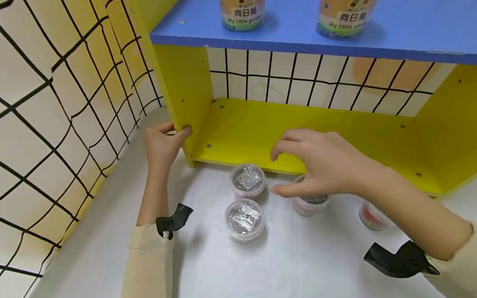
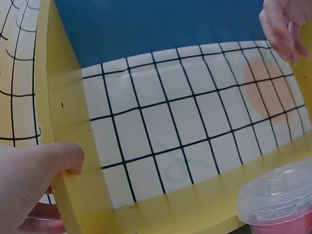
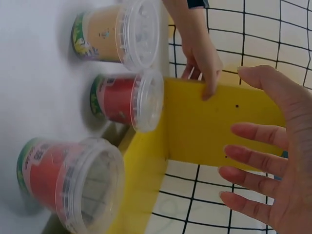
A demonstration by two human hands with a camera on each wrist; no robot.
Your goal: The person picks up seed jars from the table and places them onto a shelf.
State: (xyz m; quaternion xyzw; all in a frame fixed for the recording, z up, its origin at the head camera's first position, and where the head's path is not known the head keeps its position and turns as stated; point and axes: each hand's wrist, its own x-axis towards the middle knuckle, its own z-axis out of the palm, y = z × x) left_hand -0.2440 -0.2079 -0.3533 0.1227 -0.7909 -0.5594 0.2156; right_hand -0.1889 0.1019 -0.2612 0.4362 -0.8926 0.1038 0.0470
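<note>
At the shelf's lower left, my left hand [image 1: 164, 145] grips the front edge of the yellow side panel [image 1: 190, 79], its thumb on the inner face and its fingers around the outside. My right hand [image 1: 324, 161] hovers in front of the lower yellow board [image 1: 246, 129], fingers spread and bent a little, with nothing in them. Below it stands a clear-lidded plastic cup [image 1: 308, 208], partly covered by the hand. Left of that, one lidded cup [image 1: 247, 181] sits behind another lidded cup [image 1: 244, 220]. The right wrist view shows a red-labelled cup [image 3: 117, 100] and a tan one [image 3: 102, 34].
Two tan cups, the left one [image 1: 240, 3] and the right one [image 1: 347, 8], stand on the blue upper shelf [image 1: 284, 24]. Another red cup [image 1: 373, 217] is partly under my right forearm. A white wall with black grid lines [image 1: 25, 106] runs along the left.
</note>
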